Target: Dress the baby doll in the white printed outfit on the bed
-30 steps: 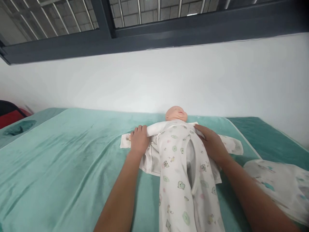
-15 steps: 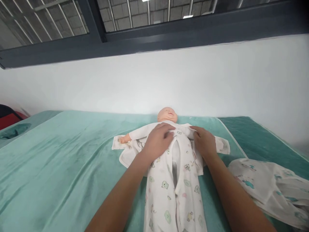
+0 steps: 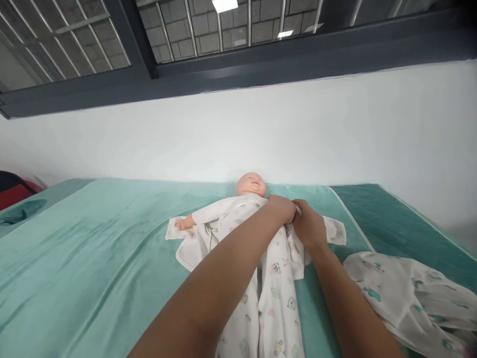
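A baby doll lies on its back, its head toward the wall. White printed baby clothes cover its front, with animal pictures on the long legs. Over at the doll's shoulder on the right side of the view, my left hand reaches across the chest with its fingers closed on the cloth. Right beside it my right hand pinches the edge of the same clothes; the two hands meet there. My left forearm hides part of the doll's torso. The doll's bare hand rests on an open white sleeve at the left.
A crumpled white cloth with teal prints lies at the right. Green sheets cover the bed, which meets a white wall. A dark window frame with bars runs above. Something red and black sits at far left.
My left hand has moved right across the doll's chest to meet my right hand at the shoulder. The camera view has tilted up slightly.
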Action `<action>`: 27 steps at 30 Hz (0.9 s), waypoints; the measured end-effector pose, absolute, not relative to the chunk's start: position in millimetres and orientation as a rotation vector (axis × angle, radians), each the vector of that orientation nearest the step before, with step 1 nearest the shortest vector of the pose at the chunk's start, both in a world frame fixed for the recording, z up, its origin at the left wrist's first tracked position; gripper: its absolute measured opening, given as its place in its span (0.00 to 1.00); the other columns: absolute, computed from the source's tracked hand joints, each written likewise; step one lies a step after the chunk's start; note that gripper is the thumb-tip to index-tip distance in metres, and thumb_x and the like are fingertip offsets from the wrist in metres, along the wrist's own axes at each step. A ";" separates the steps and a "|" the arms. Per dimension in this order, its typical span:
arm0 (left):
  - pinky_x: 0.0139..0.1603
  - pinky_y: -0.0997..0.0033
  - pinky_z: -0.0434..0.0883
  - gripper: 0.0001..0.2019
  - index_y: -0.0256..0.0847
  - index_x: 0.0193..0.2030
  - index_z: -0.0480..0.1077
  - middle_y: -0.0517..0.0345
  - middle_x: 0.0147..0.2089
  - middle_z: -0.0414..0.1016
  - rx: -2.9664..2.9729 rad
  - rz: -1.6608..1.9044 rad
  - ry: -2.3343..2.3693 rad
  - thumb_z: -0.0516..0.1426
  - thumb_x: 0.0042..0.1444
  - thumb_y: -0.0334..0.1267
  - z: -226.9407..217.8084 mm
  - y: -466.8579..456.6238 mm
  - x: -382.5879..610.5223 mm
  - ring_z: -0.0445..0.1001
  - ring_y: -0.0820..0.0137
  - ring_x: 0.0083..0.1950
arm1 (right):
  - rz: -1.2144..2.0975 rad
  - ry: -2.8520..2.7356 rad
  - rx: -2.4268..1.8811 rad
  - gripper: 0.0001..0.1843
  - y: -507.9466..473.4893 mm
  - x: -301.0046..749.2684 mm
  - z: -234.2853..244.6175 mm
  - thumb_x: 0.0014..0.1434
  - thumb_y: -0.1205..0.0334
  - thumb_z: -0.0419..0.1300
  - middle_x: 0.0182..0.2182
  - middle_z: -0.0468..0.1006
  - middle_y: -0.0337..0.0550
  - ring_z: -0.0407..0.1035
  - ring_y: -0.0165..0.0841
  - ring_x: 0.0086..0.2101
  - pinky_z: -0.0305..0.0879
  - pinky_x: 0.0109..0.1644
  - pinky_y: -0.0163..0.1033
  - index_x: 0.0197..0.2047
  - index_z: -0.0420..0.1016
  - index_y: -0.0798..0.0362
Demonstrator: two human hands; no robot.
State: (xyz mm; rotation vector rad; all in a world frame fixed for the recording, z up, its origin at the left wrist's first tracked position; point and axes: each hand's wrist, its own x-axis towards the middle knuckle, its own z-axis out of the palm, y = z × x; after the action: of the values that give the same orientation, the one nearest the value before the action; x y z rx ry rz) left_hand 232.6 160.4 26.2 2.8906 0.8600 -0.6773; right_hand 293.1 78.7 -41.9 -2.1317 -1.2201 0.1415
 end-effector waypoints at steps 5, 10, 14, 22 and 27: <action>0.57 0.53 0.71 0.18 0.40 0.51 0.75 0.45 0.54 0.77 2.948 -0.660 0.834 0.60 0.52 0.34 19.2 166.0 234.3 0.75 0.57 0.54 | 0.157 -1.185 -2.226 0.20 78.5 293.8 -40.6 0.64 0.61 0.47 0.47 0.79 0.47 0.71 0.43 0.48 0.60 0.47 0.43 0.57 0.68 0.49; 0.52 0.57 0.73 0.16 0.37 0.49 0.75 0.43 0.51 0.78 2.997 -0.617 0.793 0.58 0.53 0.34 17.1 164.1 230.5 0.76 0.57 0.51 | 0.133 -1.192 -2.371 0.19 77.3 297.5 -36.3 0.63 0.57 0.49 0.44 0.79 0.52 0.71 0.46 0.50 0.58 0.55 0.48 0.51 0.73 0.54; 0.50 0.57 0.73 0.15 0.37 0.47 0.74 0.43 0.50 0.78 3.031 -0.605 0.749 0.58 0.53 0.34 18.9 164.8 227.1 0.77 0.56 0.50 | 0.163 -1.224 -2.397 0.19 74.0 298.8 -30.9 0.65 0.55 0.47 0.44 0.79 0.52 0.71 0.46 0.49 0.58 0.54 0.47 0.47 0.75 0.53; 0.46 0.55 0.73 0.18 0.38 0.50 0.72 0.42 0.50 0.77 3.089 -0.621 0.755 0.60 0.50 0.32 44.2 169.9 202.9 0.77 0.54 0.47 | 0.309 -1.066 -2.335 0.21 72.4 308.2 -37.2 0.65 0.55 0.43 0.43 0.78 0.52 0.71 0.43 0.43 0.59 0.41 0.41 0.48 0.73 0.53; 0.46 0.56 0.72 0.18 0.38 0.51 0.71 0.41 0.51 0.76 3.116 -0.611 0.813 0.59 0.51 0.30 64.6 173.9 182.5 0.77 0.53 0.48 | 0.339 -0.986 -2.259 0.21 73.3 315.6 -46.7 0.65 0.56 0.44 0.46 0.77 0.54 0.70 0.44 0.46 0.60 0.43 0.42 0.51 0.71 0.54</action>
State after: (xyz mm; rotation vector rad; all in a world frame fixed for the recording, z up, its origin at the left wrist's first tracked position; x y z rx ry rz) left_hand 182.5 173.9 64.6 3.1156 0.8134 -0.6114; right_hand 315.6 73.3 -46.7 -2.2589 -0.9855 0.3394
